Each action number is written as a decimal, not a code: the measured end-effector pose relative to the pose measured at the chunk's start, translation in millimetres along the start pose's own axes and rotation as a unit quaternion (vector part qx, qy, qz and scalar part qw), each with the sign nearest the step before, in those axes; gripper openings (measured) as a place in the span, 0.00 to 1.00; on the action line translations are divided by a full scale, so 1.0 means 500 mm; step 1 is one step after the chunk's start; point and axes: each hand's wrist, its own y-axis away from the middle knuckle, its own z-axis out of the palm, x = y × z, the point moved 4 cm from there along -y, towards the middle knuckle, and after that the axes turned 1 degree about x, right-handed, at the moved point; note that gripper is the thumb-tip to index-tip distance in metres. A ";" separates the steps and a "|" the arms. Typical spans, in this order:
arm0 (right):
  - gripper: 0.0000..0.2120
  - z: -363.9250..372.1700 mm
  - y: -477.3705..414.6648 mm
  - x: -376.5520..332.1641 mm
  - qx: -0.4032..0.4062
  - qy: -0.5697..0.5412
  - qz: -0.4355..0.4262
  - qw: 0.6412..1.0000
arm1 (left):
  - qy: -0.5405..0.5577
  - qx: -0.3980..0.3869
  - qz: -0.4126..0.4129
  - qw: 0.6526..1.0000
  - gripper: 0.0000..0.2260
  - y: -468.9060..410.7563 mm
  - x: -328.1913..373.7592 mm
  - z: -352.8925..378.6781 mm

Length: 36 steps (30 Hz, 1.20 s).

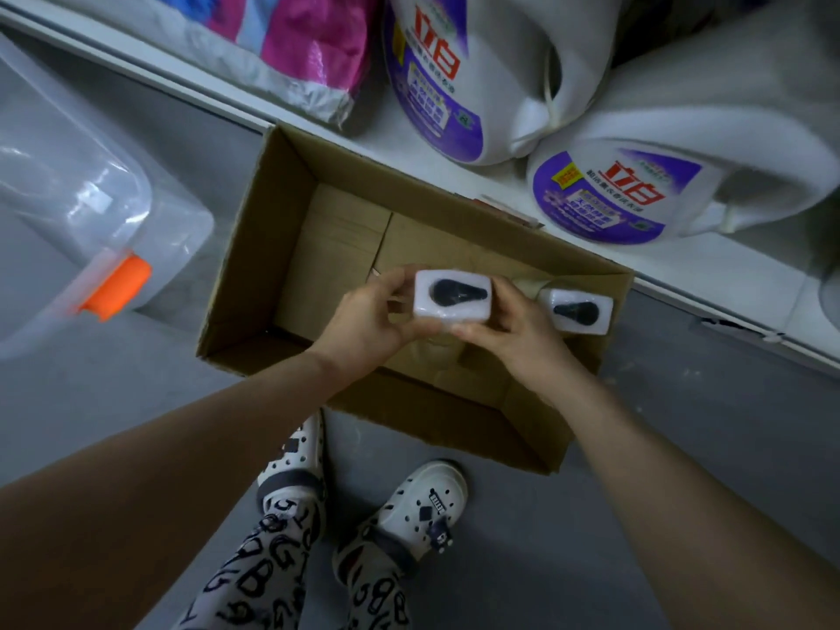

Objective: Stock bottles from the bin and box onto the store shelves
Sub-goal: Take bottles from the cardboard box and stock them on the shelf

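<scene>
Mid-frame, the left hand (pixel 372 318) and right hand (pixel 509 331) clasp their fingers (pixel 397 278) round a white bottle (pixel 452 296) above the cardboard box (pixel 254 247), where only one more bottle (pixel 576 310) shows, so stocking the shelf (pixel 672 261) seems nearly finished.

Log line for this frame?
step: pick | left grip: holds held bottle | right grip: holds held bottle | cardboard box: second bottle inside, right corner

White bottle (pixel 453 296) black cap, brown box (pixel 254 247), purple-labelled white jugs (pixel 454 79), orange-latched clear bin (pixel 68 184)
</scene>
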 end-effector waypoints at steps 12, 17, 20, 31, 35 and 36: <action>0.16 -0.057 0.224 -0.169 0.054 -0.243 -0.025 0.968 | 0.147 -0.066 -0.031 0.987 0.27 0.125 0.246 -0.067; 0.23 -0.071 0.337 -0.264 0.071 -0.289 -0.008 0.955 | 0.166 -0.082 -0.034 0.982 0.17 0.209 0.373 -0.118; 0.23 -0.075 0.409 -0.321 0.086 -0.296 -0.003 0.951 | 0.163 -0.092 -0.025 0.982 0.16 0.268 0.445 -0.147; 0.18 -0.108 0.662 -0.508 0.155 -0.284 -0.034 0.946 | 0.158 -0.024 0.009 0.987 0.05 0.474 0.671 -0.208; 0.14 -0.133 0.759 -0.579 0.156 -0.264 -0.063 0.950 | 0.141 -0.011 0.047 0.989 0.07 0.547 0.761 -0.232; 0.13 -0.142 0.788 -0.599 0.156 -0.263 -0.074 0.949 | 0.131 -0.009 0.065 0.989 0.08 0.567 0.792 -0.238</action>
